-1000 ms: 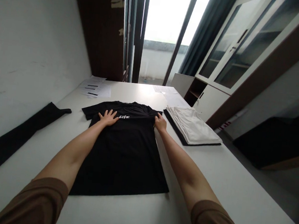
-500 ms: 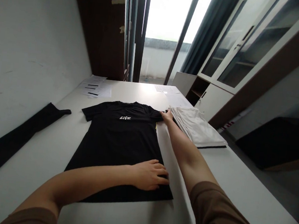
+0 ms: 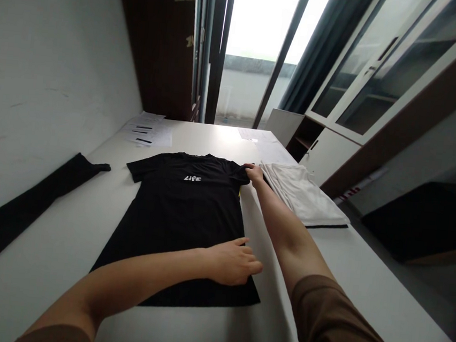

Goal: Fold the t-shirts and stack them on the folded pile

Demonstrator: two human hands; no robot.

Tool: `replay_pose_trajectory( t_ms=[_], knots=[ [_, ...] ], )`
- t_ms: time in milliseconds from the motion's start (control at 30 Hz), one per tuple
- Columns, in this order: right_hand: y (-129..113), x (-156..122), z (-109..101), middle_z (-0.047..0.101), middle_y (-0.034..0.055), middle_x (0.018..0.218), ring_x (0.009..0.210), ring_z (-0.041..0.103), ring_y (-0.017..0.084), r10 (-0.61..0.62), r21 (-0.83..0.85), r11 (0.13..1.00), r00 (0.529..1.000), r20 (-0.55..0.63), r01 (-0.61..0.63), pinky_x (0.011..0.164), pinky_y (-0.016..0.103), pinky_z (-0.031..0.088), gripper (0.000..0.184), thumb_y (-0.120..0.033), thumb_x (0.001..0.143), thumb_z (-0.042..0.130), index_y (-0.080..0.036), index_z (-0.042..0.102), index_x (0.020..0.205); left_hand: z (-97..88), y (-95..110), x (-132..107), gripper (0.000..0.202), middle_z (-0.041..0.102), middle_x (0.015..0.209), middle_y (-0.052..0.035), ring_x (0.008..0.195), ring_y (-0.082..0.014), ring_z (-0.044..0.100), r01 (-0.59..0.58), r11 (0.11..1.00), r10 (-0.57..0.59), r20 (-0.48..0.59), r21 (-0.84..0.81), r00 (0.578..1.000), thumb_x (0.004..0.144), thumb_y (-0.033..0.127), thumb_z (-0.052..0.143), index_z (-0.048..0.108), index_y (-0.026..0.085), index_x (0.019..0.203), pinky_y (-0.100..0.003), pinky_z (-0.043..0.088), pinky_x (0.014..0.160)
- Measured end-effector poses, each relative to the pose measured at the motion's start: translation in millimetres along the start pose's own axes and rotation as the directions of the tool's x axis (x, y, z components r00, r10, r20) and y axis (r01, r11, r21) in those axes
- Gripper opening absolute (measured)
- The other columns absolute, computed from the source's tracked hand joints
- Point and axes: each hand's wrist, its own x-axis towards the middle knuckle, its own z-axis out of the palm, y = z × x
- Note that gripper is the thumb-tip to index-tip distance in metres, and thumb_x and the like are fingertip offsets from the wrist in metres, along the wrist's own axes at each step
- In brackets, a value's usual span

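A black T-shirt (image 3: 191, 216) lies spread on the white table, its collar toward the far end and a small white print on its upper part. My left hand (image 3: 233, 262) is at the lower right side edge of the shirt, with its fingers curled down on the cloth. At the far right, my right hand (image 3: 254, 173) is closed on the end of the shirt's sleeve. My left forearm crosses above the lower part of the shirt and covers some of it. A bit of yellow shows beneath the right sleeve.
Folded white cloth (image 3: 302, 191) with a dark edge beneath it lies right of my right hand. Black fabric (image 3: 39, 206) runs along the left side of the table (image 3: 180, 336). Papers (image 3: 149, 131) lie at the far left, and a glass-fronted cabinet (image 3: 361, 81) stands at right.
My left hand has gone from fingers spread flat on the shirt to curled at its side edge. The sleeve in my right hand is bunched a little, and the lower hem has shifted slightly.
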Motion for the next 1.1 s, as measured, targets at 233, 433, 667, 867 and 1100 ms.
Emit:
replay_pose_trajectory(
  t_ms=[233,433,667,867,1100],
  knots=[
    [-40.6,5.1,8.9,0.074,0.0023,0.080,0.057,0.065,0.012,-0.050,0.099,0.994,0.998,0.026,0.047,0.059,0.022,0.056,0.042,-0.013,0.079,0.061,-0.017,0.075,0.118,-19.4,-8.9,-30.9,0.011,0.071,0.097,-0.0029,0.099,-0.0204,0.062,0.000,1.000,0.001,-0.058,0.022,0.998,0.096,0.021,0.057,0.062,0.023,0.105,-0.040,0.034,0.112],
    [-92.8,14.2,45.5,0.073,0.0026,0.081,0.052,0.063,0.011,-0.158,0.241,0.961,0.984,0.079,0.135,0.051,0.020,0.053,0.041,-0.018,0.087,0.059,-0.016,0.072,0.126,-39.1,-2.9,-79.7,0.013,0.068,0.091,-0.0014,0.087,-0.0184,0.060,0.072,0.997,-0.069,-0.096,0.029,0.993,0.099,0.020,0.054,0.064,0.023,0.104,-0.035,0.041,0.102],
    [-162.3,4.4,106.0,0.075,0.0051,0.089,0.059,0.068,0.014,-0.256,0.253,0.942,0.959,0.126,0.218,0.063,0.027,0.058,0.040,-0.023,0.094,0.055,-0.018,0.070,0.130,-52.8,12.1,-128.0,0.011,0.066,0.090,-0.0022,0.086,-0.0185,0.058,0.212,0.977,-0.211,-0.065,0.011,0.975,0.095,0.016,0.056,0.063,0.021,0.101,-0.035,0.043,0.099],
    [-199.9,-18.3,161.4,0.076,0.0044,0.089,0.085,0.073,0.019,-0.316,0.061,0.949,0.922,0.226,0.310,0.094,0.034,0.053,0.043,-0.029,0.099,0.050,-0.022,0.063,0.140,-51.5,18.8,-156.1,0.013,0.064,0.092,-0.0038,0.092,-0.0197,0.058,0.271,0.958,-0.278,-0.074,-0.092,0.958,0.089,0.011,0.055,0.060,0.020,0.097,-0.036,0.042,0.102],
    [-197.0,-55.0,212.7,0.066,0.0100,0.133,0.112,0.065,0.022,-0.398,-0.044,0.892,0.826,0.399,0.450,0.109,0.034,0.042,0.049,-0.032,0.095,0.062,-0.020,0.059,0.142,-34.6,21.2,-170.3,0.006,0.064,0.091,-0.0041,0.091,-0.0203,0.058,0.300,0.942,-0.310,-0.044,-0.152,0.950,0.087,0.018,0.059,0.060,0.020,0.093,-0.035,0.044,0.091]
  ],
)
